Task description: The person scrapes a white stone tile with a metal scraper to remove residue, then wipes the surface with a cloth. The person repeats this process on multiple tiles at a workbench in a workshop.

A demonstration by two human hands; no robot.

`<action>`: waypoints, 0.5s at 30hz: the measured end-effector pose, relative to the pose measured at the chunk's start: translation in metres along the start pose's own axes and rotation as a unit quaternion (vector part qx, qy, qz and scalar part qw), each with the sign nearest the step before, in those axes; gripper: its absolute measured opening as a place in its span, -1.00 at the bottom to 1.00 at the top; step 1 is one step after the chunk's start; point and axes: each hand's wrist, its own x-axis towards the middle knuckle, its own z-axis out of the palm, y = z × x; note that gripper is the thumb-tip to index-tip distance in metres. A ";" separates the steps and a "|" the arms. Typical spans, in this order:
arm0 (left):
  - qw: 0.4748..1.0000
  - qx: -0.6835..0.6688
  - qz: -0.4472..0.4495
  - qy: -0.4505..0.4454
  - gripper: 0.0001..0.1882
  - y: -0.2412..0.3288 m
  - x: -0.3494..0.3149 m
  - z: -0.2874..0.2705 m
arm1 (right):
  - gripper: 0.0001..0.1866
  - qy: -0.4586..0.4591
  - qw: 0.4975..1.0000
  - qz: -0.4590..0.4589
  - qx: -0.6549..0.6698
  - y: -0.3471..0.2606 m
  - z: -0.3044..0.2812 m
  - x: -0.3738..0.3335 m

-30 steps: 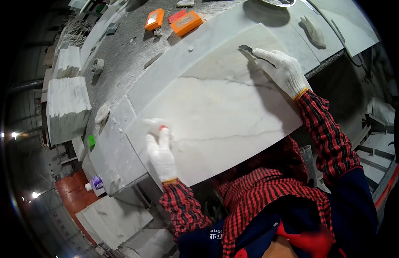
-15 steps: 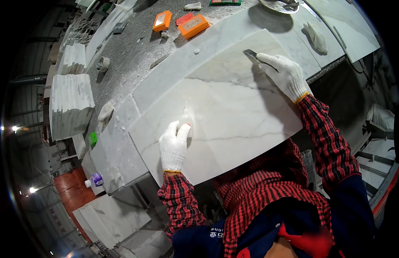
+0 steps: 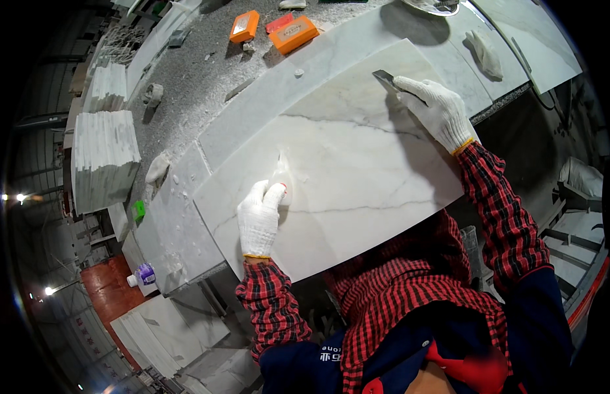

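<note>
A pale marble slab (image 3: pixel 357 171) with grey veins lies before me, its near edge overhanging toward my checked apron. My left hand (image 3: pixel 258 220), in a white knit glove, is closed on a small clear bottle with a pointed tip (image 3: pixel 281 173), held low over the slab's left part. A bit of red shows by the thumb; glare blurs the bottle's outline. Over the far right part, my gloved right hand (image 3: pixel 439 113) grips a scraper (image 3: pixel 386 79) with a flat metal blade. Its blade points left, and I cannot tell whether it touches the stone.
Orange boxes (image 3: pixel 295 35) sit on the dusty grey worktop (image 3: pixel 193 85) at the back. A white glove (image 3: pixel 485 56) lies far right, near a metal bowl (image 3: pixel 436 6). At the left edge stand a purple bottle (image 3: pixel 143 275) and stacked stone pieces (image 3: pixel 105 161).
My left hand has shifted slightly left with the small clear bottle. My right hand keeps its grip on the scraper, nearly still. The whole view has moved a little.
</note>
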 end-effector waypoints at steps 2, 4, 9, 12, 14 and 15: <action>1.000 -0.015 -0.005 -0.001 -0.66 0.002 0.000 0.001 | -0.71 0.010 1.000 -0.012 -0.001 0.001 0.001 0.000; 1.000 -0.022 -0.007 -0.001 -0.66 0.002 0.000 0.002 | -0.71 0.011 1.000 -0.014 -0.001 0.001 0.000 0.000; 1.000 -0.029 -0.009 -0.005 -0.64 -0.004 0.002 0.000 | -0.71 0.006 1.000 -0.012 -0.004 0.000 0.001 0.000; 0.999 -0.035 -0.017 0.000 -0.60 -0.005 0.004 0.001 | -0.71 0.014 1.000 -0.017 -0.005 0.001 0.001 -0.001; 0.999 -0.031 -0.019 0.003 -0.58 -0.006 0.005 0.001 | -0.71 0.018 1.000 -0.018 0.000 0.001 0.001 -0.001; 0.999 -0.029 -0.020 0.004 -0.56 -0.006 0.005 0.001 | -0.71 0.005 1.000 -0.008 0.004 0.000 -0.001 -0.001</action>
